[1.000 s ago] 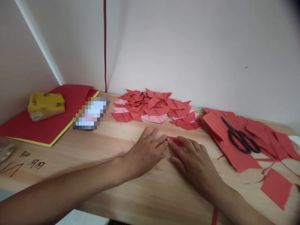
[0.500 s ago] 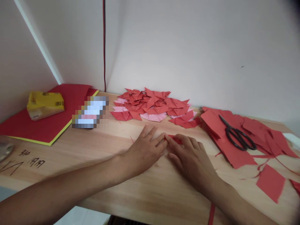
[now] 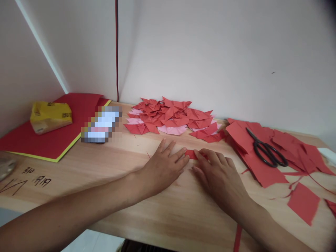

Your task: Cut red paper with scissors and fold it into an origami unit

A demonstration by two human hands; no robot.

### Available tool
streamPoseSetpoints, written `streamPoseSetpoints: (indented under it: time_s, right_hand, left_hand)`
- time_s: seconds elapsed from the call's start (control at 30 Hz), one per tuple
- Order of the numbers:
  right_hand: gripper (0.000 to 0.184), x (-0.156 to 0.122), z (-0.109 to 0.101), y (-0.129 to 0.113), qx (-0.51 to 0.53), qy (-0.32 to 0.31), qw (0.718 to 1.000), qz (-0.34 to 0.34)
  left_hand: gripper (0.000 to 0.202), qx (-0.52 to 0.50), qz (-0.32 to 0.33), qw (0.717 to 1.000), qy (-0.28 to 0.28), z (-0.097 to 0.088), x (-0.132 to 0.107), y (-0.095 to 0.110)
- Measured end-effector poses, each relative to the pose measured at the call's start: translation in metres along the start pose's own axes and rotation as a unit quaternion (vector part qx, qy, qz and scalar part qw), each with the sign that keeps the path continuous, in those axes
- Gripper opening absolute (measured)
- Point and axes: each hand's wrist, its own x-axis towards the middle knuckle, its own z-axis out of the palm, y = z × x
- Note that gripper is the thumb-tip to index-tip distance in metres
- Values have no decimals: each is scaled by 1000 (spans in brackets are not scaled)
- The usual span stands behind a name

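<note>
A small folded piece of red paper (image 3: 191, 154) lies on the table between my hands, mostly covered by fingers. My left hand (image 3: 166, 168) rests flat with its fingers spread, and the fingertips press the paper's left end. At the other end, my right hand (image 3: 216, 171) has its fingers curled together over the paper, the index fingertip touching it and the thumb just below. Behind my hands is a heap of folded red and pink paper shapes (image 3: 173, 117) with pointed ends.
Black-handled scissors (image 3: 267, 150) lie on red paper sheets (image 3: 265, 176) at right, near a loose red square (image 3: 304, 203) and thin scraps. To the left are a blurred-out phone (image 3: 102, 126), a yellow packet (image 3: 51, 117) and large red sheets (image 3: 52, 145). A wall stands behind.
My right hand has slid slightly right along the folded red paper, so more of the paper shows between my hands. My left hand stays nearly in place.
</note>
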Motion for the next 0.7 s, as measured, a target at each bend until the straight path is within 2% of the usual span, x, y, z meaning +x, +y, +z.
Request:
streamPoseSetpoints:
  time_s: [0.33, 0.5, 0.7]
  right_hand:
    - [44, -8, -4, 3, 34, -28, 999, -22]
    - [41, -12, -3, 2, 15, -22, 999, -33]
    - [41, -13, -1, 0, -10, -6, 999, -48]
  left_hand:
    - [39, 3, 2, 1000, -4, 3, -2, 0]
    - [40, 0, 6, 1000, -24, 1, -2, 0]
    - [37, 0, 10, 1000, -22, 0, -1, 0]
